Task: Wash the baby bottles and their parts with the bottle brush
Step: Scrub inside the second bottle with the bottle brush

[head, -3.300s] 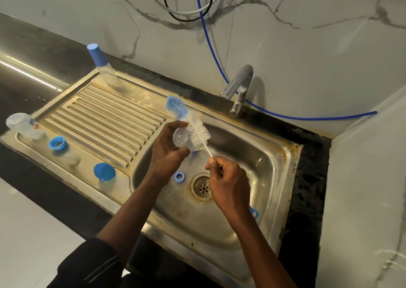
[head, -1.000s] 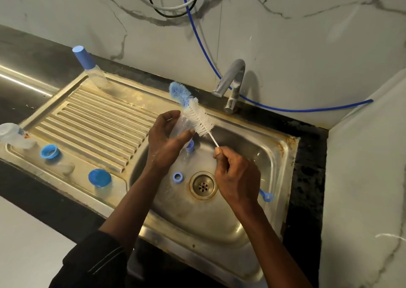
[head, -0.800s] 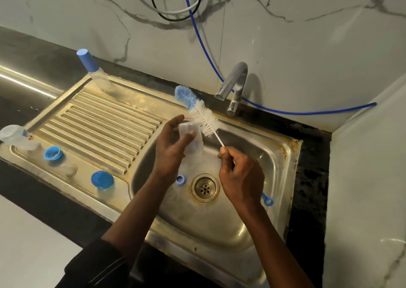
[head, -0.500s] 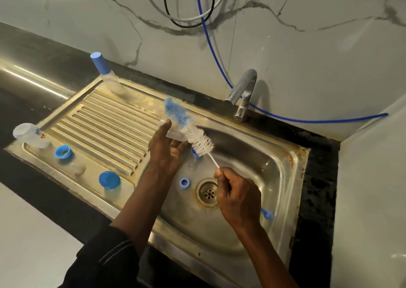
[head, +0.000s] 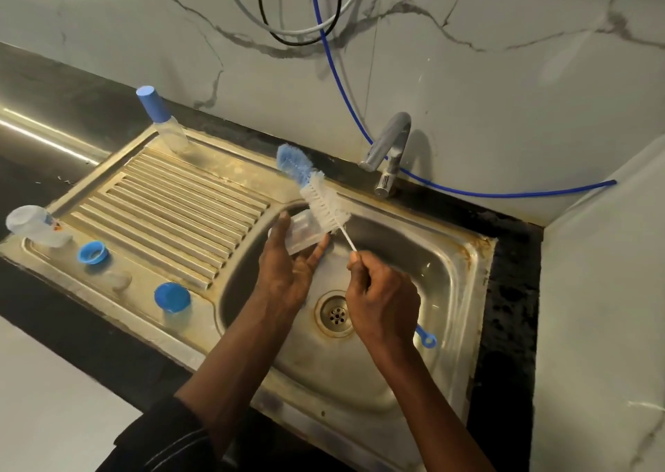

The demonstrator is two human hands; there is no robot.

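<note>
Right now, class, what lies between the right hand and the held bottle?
Head view: the bottle brush, its stem running from the right hand to bristles against the held bottle.

The sink (head: 449,284) is set in the bench (head: 64,104), with the draining board (head: 180,201) left of the basin and the tap (head: 390,151) behind it. A hose (head: 503,194) runs along the wall behind the tap. A capped bottle (head: 163,122) stands at the board's far corner. A tipped bottle (head: 34,225), a ring (head: 93,252) and a cap (head: 172,297) sit in a row along the board's near edge, from left to right. Over the basin, the left hand (head: 288,273) holds a bottle (head: 302,235) left of the right hand (head: 383,302). The right hand's fingers pinch the brush (head: 320,198), whose head lies against the far side of that bottle. The drain (head: 335,314) lies between the wrists.
</note>
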